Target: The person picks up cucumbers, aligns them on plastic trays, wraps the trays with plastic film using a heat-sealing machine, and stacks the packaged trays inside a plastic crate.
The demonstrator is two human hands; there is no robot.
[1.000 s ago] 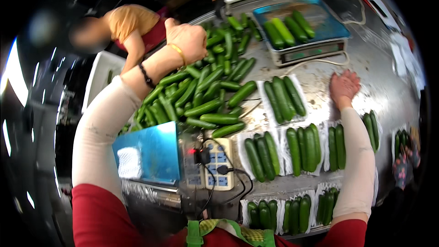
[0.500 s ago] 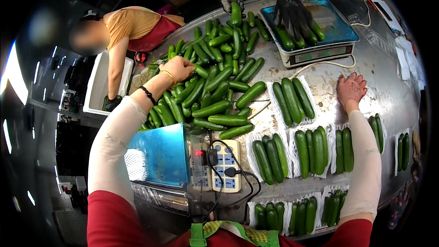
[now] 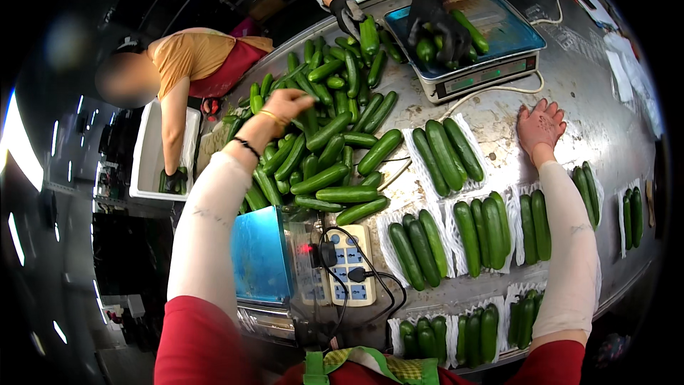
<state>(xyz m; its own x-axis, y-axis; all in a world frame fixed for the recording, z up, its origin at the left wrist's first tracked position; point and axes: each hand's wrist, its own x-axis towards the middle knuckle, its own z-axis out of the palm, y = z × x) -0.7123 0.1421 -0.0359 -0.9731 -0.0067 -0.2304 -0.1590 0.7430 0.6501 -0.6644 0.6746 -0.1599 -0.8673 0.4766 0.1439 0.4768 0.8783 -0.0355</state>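
Observation:
My left hand point(image 3: 286, 105) is over the heap of green cucumbers point(image 3: 331, 128), fingers bent down around the upper end of one cucumber point(image 3: 309, 120); the fingertips are partly hidden and a little blurred. My right hand point(image 3: 541, 128) lies flat on the metal table point(image 3: 499, 93) with its fingers apart, holding nothing. Just left of it, a white foam net tray point(image 3: 475, 128) carries three cucumbers point(image 3: 443, 157). More trays of cucumbers point(image 3: 482, 234) stand in rows around and below my right forearm.
Opposite, a person's black-gloved hands hold a cucumber point(image 3: 368, 36) and handle others on a blue-topped scale point(image 3: 502, 14). At left, another person reaches into a white bin point(image 3: 146, 150). Near me are a second scale's blue plate point(image 3: 262, 253) and a power strip point(image 3: 354, 271) with black cables.
My left hand has shifted slightly and its fingers now point downward over a cucumber. My right hand stays flat. The opposite person's gloved hand has gathered cucumbers on the scale. The view has shifted slightly.

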